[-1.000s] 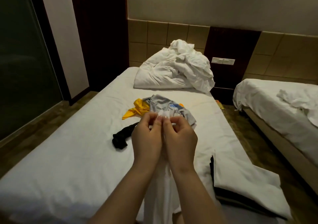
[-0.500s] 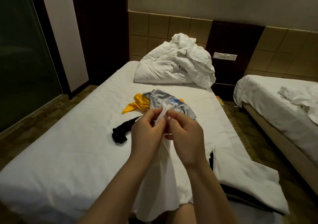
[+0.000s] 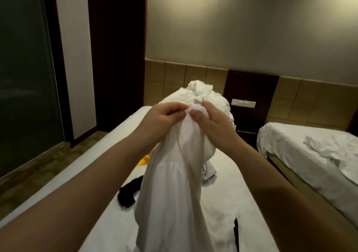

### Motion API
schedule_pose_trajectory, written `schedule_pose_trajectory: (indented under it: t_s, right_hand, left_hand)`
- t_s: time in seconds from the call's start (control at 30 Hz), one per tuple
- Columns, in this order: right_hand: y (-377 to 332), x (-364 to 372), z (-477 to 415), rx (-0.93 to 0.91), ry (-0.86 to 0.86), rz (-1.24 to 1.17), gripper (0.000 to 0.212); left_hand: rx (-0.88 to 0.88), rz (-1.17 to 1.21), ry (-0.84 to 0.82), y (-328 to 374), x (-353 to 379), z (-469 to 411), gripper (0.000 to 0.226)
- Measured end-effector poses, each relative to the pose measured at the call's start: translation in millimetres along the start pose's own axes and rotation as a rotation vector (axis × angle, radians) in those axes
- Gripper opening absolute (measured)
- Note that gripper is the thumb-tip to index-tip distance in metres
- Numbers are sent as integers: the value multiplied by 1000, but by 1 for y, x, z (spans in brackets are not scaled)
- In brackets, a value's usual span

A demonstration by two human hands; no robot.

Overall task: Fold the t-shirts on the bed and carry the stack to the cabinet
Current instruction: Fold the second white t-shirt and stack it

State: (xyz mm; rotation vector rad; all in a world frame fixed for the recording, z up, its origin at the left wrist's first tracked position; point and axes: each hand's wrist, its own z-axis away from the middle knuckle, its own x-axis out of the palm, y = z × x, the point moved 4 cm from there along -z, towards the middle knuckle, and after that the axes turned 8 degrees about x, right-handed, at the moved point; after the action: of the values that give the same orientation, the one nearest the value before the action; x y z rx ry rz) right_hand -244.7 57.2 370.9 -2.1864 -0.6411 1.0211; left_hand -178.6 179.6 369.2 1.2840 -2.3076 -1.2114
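The shirt (image 3: 174,184) hangs below your two hands, held up over the bed (image 3: 222,203). Its top edge is gathered right where the hands meet, and the rest drops in front of your forearms. The lower folds reach the bottom of the view, so you cannot tell whether the hem touches the sheet.

Your left hand (image 3: 164,118) has a narrow grip: the fingers are curled and pinch the bunched top edge from the left. Your right hand (image 3: 213,123) pinches the same bunch from the right, with its thumb pressed flat on the cloth. The two hands are almost touching.

The shirt is white and thin, drawn into long vertical folds, with a seam line running across it partway down. On the bed behind it, a black garment (image 3: 127,195) shows to the left and a yellow one (image 3: 144,159) peeks out higher up. A crumpled duvet (image 3: 201,92) is heaped at the head.
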Motion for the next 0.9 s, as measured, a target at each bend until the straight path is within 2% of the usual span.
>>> schedule_pose_trajectory:
  t_s: [0.1, 0.23, 0.4, 0.47, 0.57, 0.73, 0.9]
  right_hand:
    - [-29, -23, -32, -71, 9, 86, 11]
    - [-65, -47, -61, -102, -52, 241, 13]
    - [-85, -63, -70, -4, -256, 387, 9]
    - [-78, -64, -67, 25, -285, 400, 17]
    - [-59, -63, -56, 104, -273, 371, 34]
    - [-41, -68, -43, 82, -118, 95, 31]
    - [-27, -55, -37, 8, -112, 291, 10]
  left_hand:
    - [96, -103, -10, 24, -8, -27, 16]
    - [168, -262, 4, 49, -20, -49, 25]
    - [195, -377, -29, 64, -28, -57, 15]
    - [206, -393, -25, 65, -29, -58, 15]
    - [165, -337, -3, 63, -31, -57, 19]
    - [96, -259, 41, 57, -45, -53, 21]
    - [67, -262, 39, 51, -55, -53, 23]
